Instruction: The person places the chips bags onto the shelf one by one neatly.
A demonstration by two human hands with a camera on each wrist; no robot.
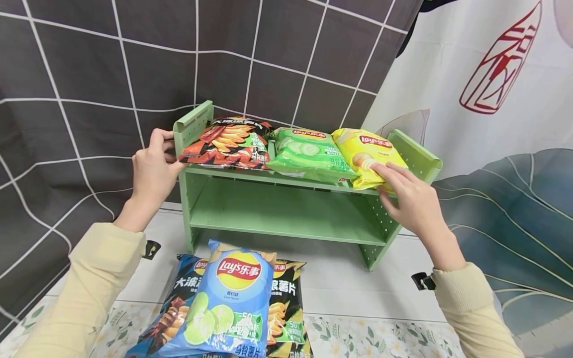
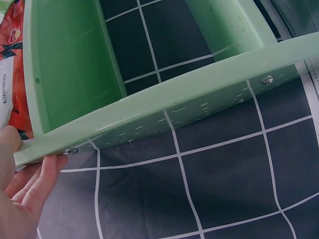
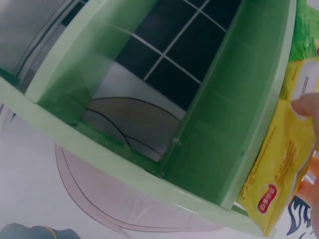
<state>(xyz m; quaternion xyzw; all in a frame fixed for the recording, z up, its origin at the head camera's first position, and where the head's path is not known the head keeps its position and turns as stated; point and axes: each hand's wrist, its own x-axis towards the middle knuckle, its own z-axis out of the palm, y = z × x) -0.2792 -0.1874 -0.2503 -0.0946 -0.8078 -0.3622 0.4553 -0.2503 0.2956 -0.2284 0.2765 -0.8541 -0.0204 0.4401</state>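
A green two-tier shelf stands in front of me with three chip bags lying along its top board. At its left end my left hand grips the upright side panel, the fingers on its outer face and the thumb by the front edge, close to a red chip bag. A green cucumber chip bag lies in the middle. On the right, my right hand holds the lower front corner of a yellow chip bag, fingers on top and thumb at the underside. This bag overhangs the front edge in the right wrist view.
Before the shelf lies a pile of chip bags: a light-blue lime bag on top, a dark-blue bag and a black bag beneath. A dark checked curtain hangs behind, with a white patterned cloth at right.
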